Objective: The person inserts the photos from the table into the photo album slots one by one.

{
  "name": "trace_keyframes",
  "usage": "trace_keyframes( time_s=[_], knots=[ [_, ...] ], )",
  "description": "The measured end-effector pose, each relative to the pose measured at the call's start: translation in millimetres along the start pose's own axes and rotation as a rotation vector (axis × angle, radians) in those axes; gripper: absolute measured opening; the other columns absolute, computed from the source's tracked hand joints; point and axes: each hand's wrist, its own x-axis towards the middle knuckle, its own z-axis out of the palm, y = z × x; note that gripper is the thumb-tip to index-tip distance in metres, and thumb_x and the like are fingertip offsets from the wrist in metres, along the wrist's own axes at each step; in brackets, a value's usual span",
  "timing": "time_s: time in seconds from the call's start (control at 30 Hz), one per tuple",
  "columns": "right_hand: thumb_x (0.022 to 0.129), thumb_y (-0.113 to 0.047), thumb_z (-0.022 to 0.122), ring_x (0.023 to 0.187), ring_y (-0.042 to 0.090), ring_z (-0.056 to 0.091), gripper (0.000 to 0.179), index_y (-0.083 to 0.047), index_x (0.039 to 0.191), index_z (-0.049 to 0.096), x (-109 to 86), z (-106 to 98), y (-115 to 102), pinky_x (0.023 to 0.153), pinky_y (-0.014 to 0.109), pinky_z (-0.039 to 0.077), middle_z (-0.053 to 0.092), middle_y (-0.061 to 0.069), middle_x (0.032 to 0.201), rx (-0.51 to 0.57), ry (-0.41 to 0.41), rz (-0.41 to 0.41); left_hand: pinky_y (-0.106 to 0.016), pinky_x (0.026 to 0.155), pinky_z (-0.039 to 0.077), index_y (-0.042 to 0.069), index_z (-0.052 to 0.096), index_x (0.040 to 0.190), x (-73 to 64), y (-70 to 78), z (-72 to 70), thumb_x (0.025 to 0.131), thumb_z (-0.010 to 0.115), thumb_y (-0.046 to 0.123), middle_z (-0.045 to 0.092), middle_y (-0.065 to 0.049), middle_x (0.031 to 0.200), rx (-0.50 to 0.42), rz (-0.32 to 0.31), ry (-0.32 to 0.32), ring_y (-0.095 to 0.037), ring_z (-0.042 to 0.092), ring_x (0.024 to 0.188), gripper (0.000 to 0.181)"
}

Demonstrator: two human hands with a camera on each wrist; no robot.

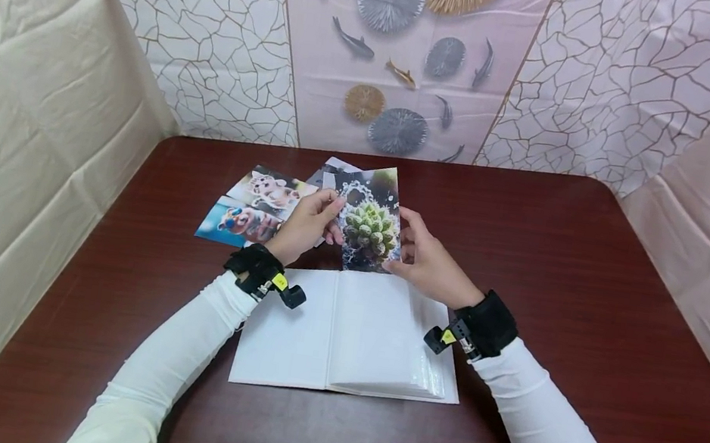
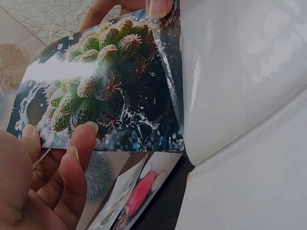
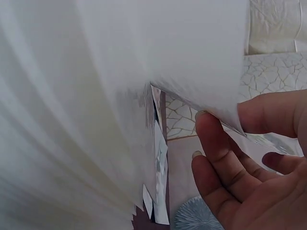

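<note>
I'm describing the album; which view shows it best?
The head view: the album lies open, wholly in frame, little covered. The left wrist view shows only parts of its white pages; the right wrist view, cropped pages up close.

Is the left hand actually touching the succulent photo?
Touching. The left wrist view shows the left hand holding the succulent photo, with fingertips over its edge.
</note>
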Motion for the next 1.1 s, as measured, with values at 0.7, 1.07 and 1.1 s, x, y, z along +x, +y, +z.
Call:
trace_keyframes(
  time_s=[0.7,1.07,1.1],
  knots=[
    [0.098,-0.008,0.066,0.053,0.016,0.029,0.058,0.001,0.145,0.033,1.4,0.1,0.5,0.057,0.030,0.027,0.036,0.000,0.063,-0.068,-0.075,0.060,-0.021,0.059,0.049,0.009,0.054,0.102,-2.9,-1.9,0.6,0.109,0.045,0.025,0.059,-0.002,0.075,0.008,0.043,0.012,-0.011,0.060,0.062,0.020],
    [0.098,-0.009,0.066,0.058,0.018,0.042,0.068,-0.001,0.153,0.028,1.6,0.6,-2.3,0.060,0.033,0.034,0.058,0.007,0.074,-0.075,-0.061,0.083,-0.026,0.064,0.049,0.010,0.052,0.103,-3.4,-4.9,0.9,0.110,0.043,0.026,0.059,-0.001,0.077,0.009,-0.014,-0.003,-0.011,0.063,0.064,0.019],
    [0.098,-0.009,0.066,0.060,0.018,0.045,0.068,-0.001,0.154,0.027,1.9,0.6,-2.1,0.061,0.033,0.035,0.063,0.009,0.079,-0.077,-0.060,0.082,-0.026,0.064,0.049,0.010,0.052,0.103,-3.3,-5.9,0.7,0.109,0.044,0.025,0.060,-0.001,0.077,0.010,-0.025,-0.006,-0.011,0.063,0.064,0.019]
  ],
)
